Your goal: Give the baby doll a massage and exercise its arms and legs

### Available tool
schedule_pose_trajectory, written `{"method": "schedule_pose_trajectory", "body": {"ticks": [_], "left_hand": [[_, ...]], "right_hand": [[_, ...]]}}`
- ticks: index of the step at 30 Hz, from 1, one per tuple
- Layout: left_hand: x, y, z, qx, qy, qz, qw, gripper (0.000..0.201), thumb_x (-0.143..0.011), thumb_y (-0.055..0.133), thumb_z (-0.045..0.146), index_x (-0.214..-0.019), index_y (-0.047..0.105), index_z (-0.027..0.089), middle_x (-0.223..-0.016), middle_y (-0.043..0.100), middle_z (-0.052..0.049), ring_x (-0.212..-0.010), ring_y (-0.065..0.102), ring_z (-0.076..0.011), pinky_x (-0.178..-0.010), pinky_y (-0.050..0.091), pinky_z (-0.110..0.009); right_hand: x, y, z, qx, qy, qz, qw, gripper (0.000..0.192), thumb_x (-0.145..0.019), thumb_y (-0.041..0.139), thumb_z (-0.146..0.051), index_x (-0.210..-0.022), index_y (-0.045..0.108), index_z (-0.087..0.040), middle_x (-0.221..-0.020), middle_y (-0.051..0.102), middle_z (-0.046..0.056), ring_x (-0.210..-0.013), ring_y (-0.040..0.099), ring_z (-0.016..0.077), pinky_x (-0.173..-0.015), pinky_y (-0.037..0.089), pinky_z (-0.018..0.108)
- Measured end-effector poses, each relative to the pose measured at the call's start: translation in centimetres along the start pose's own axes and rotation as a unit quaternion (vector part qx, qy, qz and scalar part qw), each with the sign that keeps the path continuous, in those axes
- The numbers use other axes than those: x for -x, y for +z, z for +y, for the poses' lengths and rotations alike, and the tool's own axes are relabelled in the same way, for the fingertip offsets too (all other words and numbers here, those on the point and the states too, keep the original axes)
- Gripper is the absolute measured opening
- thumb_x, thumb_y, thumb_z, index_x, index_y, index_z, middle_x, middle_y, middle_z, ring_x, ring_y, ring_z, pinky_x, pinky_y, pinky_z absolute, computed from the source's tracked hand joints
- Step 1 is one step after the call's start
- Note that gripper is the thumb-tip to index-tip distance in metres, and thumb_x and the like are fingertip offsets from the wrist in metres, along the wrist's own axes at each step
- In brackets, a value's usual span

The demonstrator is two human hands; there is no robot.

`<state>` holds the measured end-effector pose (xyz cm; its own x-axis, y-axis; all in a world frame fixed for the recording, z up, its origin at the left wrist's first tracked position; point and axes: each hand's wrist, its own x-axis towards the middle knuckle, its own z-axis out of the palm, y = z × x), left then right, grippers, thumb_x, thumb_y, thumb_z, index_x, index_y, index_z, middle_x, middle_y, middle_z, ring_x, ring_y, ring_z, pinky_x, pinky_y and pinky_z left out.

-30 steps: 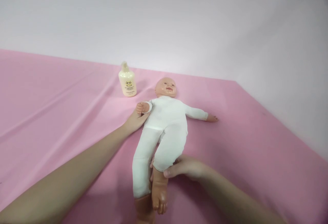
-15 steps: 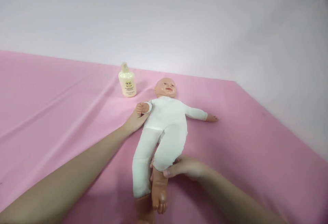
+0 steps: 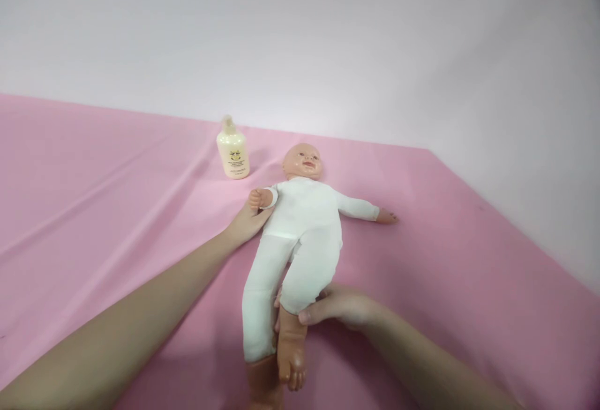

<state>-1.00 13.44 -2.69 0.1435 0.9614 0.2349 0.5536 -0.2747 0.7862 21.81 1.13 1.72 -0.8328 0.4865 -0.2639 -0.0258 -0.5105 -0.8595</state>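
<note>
A doll [image 3: 304,229] lies face up on the pink sheet [image 3: 117,210], left hand [image 3: 246,222] cupping its arm, right hand [image 3: 342,307] fingers pinching its lower leg, a lotion bottle [image 3: 232,150] just beyond.

pink cloth [image 3: 94,197] over surface, plain white wall [image 3: 300,41] behind.

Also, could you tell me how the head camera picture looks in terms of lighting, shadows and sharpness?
Head view: soft, even light with a pink cast and no glare; faint shadows beside the doll and under the right hand. The bottle label is too small to read. The left hand is fairly sharp; the pink cloth edges bend from wide-angle distortion.
</note>
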Motion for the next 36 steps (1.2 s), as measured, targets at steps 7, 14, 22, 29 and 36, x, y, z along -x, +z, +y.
{"method": "schedule_pose_trajectory", "body": {"ticks": [7, 14, 22, 29, 36], "left_hand": [[-0.06, 0.00, -0.21, 0.006, -0.012, -0.011, 1.000, 0.048, -0.087, 0.046, 0.048, -0.121, 0.054, 0.014, -0.122, 0.061, -0.012, -0.117, 0.055, -0.0286, -0.103, 0.042, -0.041], [-0.09, 0.10, -0.25, 0.027, 0.019, 0.000, 0.999, 0.045, -0.087, 0.048, 0.043, -0.122, 0.051, 0.014, -0.123, 0.061, -0.013, -0.115, 0.055, -0.0273, -0.103, 0.042, -0.042], [-0.18, 0.17, -0.20, 0.051, 0.036, 0.010, 0.998, 0.045, -0.087, 0.050, 0.041, -0.122, 0.052, 0.013, -0.123, 0.060, -0.013, -0.116, 0.055, -0.0269, -0.104, 0.041, -0.042], [-0.08, 0.18, -0.09, 0.054, 0.015, 0.006, 0.998, 0.045, -0.087, 0.050, 0.040, -0.122, 0.052, 0.013, -0.123, 0.061, -0.012, -0.117, 0.055, -0.0268, -0.103, 0.042, -0.040], [-0.02, 0.17, 0.12, 0.053, 0.006, 0.011, 0.999, 0.040, -0.087, 0.051, 0.039, -0.117, 0.053, 0.013, -0.117, 0.062, -0.012, -0.111, 0.057, -0.0261, -0.100, 0.044, -0.041]], "right_hand": [[0.02, -0.06, 0.10, 0.002, -0.001, -0.006, 1.000, 0.042, -0.072, 0.073, -0.031, -0.109, 0.065, -0.012, -0.104, 0.067, 0.011, -0.102, 0.061, 0.0224, -0.098, 0.041, 0.039], [0.19, 0.31, -0.21, 0.016, -0.005, 0.034, 0.999, 0.049, -0.069, 0.076, -0.038, -0.107, 0.065, -0.009, -0.105, 0.065, 0.013, -0.104, 0.059, 0.0248, -0.101, 0.038, 0.042], [0.06, 0.10, -0.02, 0.032, -0.012, 0.020, 0.999, 0.050, -0.070, 0.075, -0.043, -0.106, 0.065, -0.010, -0.104, 0.065, 0.012, -0.105, 0.059, 0.0255, -0.101, 0.039, 0.041], [0.07, 0.01, 0.04, 0.032, -0.008, 0.017, 0.999, 0.048, -0.070, 0.075, -0.040, -0.107, 0.066, -0.011, -0.103, 0.066, 0.011, -0.104, 0.060, 0.0242, -0.101, 0.040, 0.042], [0.05, 0.10, -0.08, 0.027, -0.004, 0.025, 0.999, 0.049, -0.068, 0.077, -0.041, -0.105, 0.067, -0.011, -0.103, 0.066, 0.010, -0.102, 0.059, 0.0238, -0.097, 0.042, 0.037]]}}
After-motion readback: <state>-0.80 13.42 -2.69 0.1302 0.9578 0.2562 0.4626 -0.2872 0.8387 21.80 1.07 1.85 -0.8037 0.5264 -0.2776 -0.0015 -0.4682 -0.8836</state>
